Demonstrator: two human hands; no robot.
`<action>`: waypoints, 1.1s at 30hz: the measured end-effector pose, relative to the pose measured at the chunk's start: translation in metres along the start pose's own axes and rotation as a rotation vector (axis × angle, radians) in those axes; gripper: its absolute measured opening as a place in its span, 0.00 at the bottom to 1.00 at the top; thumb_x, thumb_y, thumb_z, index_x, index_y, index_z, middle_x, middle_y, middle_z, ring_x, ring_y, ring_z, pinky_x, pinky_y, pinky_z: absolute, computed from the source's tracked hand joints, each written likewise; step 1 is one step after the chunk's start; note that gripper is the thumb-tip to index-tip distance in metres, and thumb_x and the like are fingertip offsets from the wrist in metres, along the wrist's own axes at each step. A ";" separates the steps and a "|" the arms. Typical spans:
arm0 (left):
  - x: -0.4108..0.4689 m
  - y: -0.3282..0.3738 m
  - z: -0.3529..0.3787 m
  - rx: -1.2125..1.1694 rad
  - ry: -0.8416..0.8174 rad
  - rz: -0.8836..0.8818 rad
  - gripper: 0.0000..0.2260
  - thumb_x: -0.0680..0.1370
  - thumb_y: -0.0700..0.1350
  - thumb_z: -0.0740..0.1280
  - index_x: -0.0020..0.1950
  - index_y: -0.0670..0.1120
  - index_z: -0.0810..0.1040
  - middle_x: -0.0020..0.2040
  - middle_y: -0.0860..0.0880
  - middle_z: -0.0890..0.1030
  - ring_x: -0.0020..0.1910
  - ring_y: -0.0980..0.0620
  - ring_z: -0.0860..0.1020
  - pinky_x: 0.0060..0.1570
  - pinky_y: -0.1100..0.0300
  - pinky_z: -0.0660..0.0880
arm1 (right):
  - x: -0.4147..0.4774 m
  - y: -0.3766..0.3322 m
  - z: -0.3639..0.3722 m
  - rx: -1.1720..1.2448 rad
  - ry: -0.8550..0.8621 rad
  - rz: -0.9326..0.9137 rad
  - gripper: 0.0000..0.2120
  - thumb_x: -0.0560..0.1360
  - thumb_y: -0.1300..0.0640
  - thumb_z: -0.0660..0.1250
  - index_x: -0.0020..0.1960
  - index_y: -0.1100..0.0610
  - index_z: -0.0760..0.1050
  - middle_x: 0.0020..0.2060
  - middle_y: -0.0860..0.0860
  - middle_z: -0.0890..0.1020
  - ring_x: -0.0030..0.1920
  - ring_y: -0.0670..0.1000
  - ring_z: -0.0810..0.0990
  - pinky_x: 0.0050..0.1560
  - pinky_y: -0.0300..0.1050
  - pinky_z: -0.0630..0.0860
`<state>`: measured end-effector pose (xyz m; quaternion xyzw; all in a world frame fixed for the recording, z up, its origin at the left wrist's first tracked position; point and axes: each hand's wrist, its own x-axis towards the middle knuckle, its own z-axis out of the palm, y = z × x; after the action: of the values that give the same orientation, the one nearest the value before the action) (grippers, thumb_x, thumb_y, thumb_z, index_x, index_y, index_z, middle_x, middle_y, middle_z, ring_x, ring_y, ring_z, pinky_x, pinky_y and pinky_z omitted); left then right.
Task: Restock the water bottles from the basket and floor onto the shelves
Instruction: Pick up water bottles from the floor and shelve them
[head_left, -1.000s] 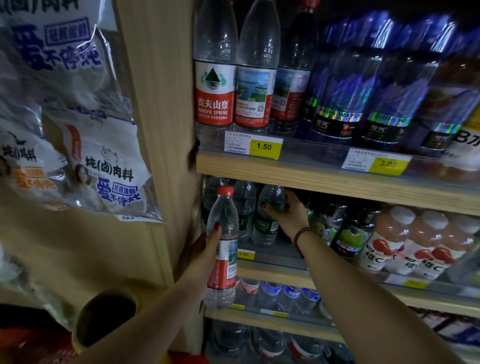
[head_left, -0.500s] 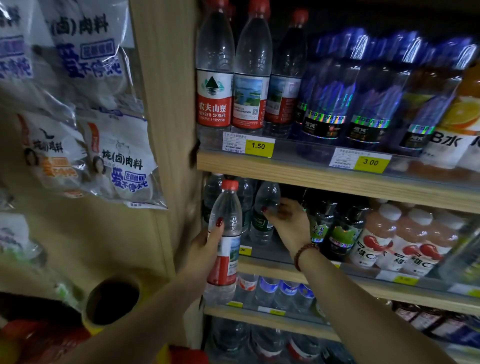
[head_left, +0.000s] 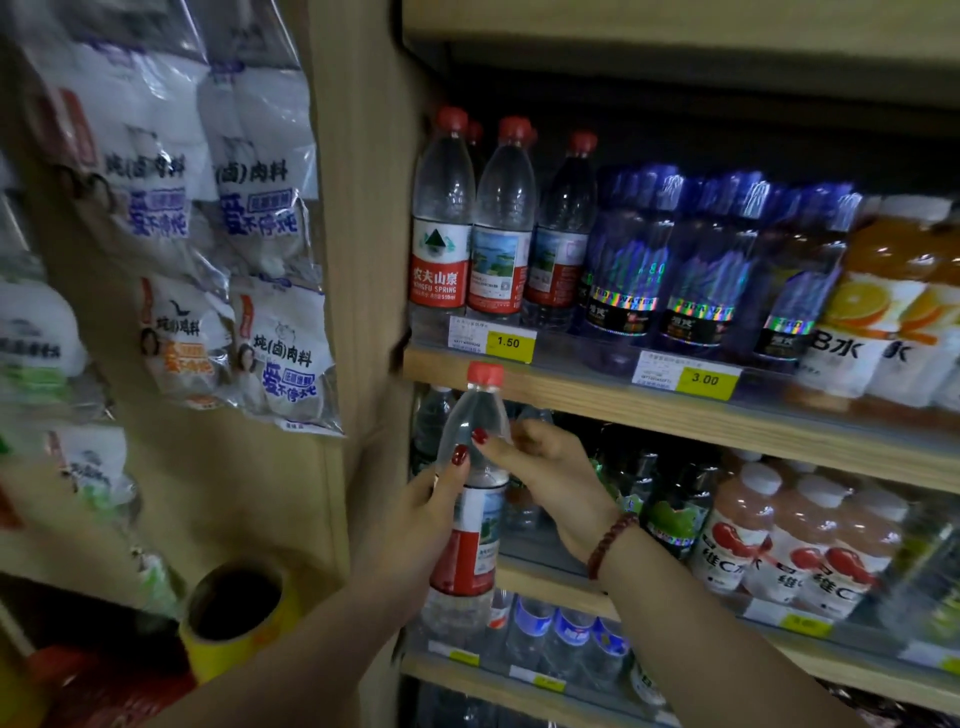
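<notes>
A clear water bottle (head_left: 470, 519) with a red cap and red-and-white label stands upright in front of the middle shelf (head_left: 540, 577). My left hand (head_left: 415, 525) grips it around the label from the left. My right hand (head_left: 545, 478) holds its upper body from the right, thumb on the front. Three matching red-capped bottles (head_left: 470, 234) stand at the left end of the upper shelf (head_left: 597, 400), above the 1.50 price tag. Smaller water bottles sit behind my hands on the middle shelf, mostly hidden.
Blue bottles (head_left: 675, 265) and orange drink bottles (head_left: 893, 301) fill the upper shelf to the right. Pink juice bottles (head_left: 789, 530) stand on the middle shelf. A wooden side panel (head_left: 358, 208) carries hanging seasoning packets (head_left: 260, 291). A yellow tape roll (head_left: 234, 618) sits low on the left.
My right hand left the bottles on the middle shelf and came onto the held bottle's upper part. The bottle rose slightly toward the upper shelf. The view tilted upward.
</notes>
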<state>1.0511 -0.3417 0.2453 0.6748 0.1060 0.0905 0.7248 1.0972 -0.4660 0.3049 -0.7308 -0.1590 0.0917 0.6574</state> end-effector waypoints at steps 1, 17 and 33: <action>0.000 0.007 0.001 -0.014 0.000 0.028 0.30 0.61 0.77 0.62 0.52 0.59 0.82 0.48 0.54 0.86 0.48 0.51 0.84 0.57 0.46 0.78 | 0.000 -0.008 0.000 0.012 -0.002 -0.019 0.11 0.70 0.52 0.74 0.50 0.57 0.81 0.45 0.53 0.85 0.46 0.48 0.84 0.43 0.43 0.79; 0.045 0.127 0.020 0.008 -0.055 0.410 0.09 0.80 0.55 0.59 0.45 0.57 0.76 0.42 0.62 0.79 0.42 0.64 0.78 0.41 0.66 0.72 | 0.017 -0.136 -0.030 0.145 0.129 -0.219 0.13 0.68 0.59 0.75 0.49 0.64 0.81 0.36 0.53 0.85 0.35 0.46 0.84 0.32 0.38 0.78; 0.125 0.098 0.002 0.628 0.319 0.786 0.05 0.66 0.45 0.77 0.39 0.50 0.83 0.40 0.54 0.84 0.46 0.48 0.78 0.50 0.56 0.69 | 0.074 -0.179 -0.047 0.073 0.454 -0.415 0.09 0.65 0.55 0.78 0.39 0.59 0.81 0.38 0.57 0.85 0.43 0.56 0.85 0.49 0.55 0.82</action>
<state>1.1732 -0.3026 0.3394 0.8260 -0.0240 0.4210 0.3741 1.1619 -0.4681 0.4934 -0.6604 -0.1505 -0.2043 0.7067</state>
